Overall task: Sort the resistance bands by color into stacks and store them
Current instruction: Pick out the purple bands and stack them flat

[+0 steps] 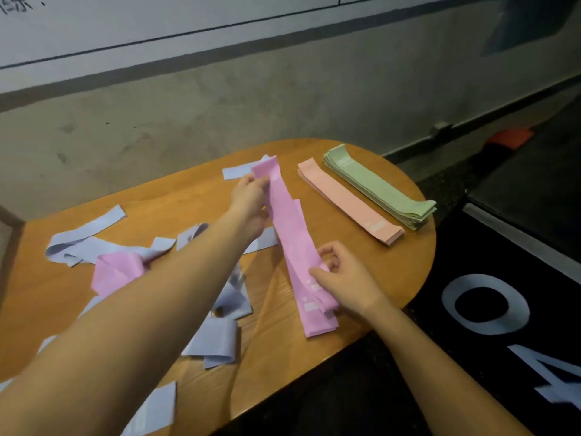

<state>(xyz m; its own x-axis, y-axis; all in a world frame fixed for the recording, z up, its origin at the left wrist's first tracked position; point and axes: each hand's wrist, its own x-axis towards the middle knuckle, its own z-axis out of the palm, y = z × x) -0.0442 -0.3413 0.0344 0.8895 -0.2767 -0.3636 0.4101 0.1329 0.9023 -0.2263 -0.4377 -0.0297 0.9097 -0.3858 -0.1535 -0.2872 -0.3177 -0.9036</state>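
Fingers [251, 184] of the left hand [251, 204] are curling round the far end of the pink resistance bands [294, 247], while the right hand [341, 275] is pinching the near end, thumb on top, apparently squaring the bands into one stack on the wooden surface [176, 196]. Just beside them to the right are lying the finished peach stack [349, 199] and green stack [377, 187]. Loose lavender bands [94, 247] and another pink band [116, 269] are waiting, unsorted, to the left.

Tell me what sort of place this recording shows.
Probably a gym or studio corner: painted numerals on the dark floor, a bare concrete wall, and resistance bands stacked by colour on a small wooden table.
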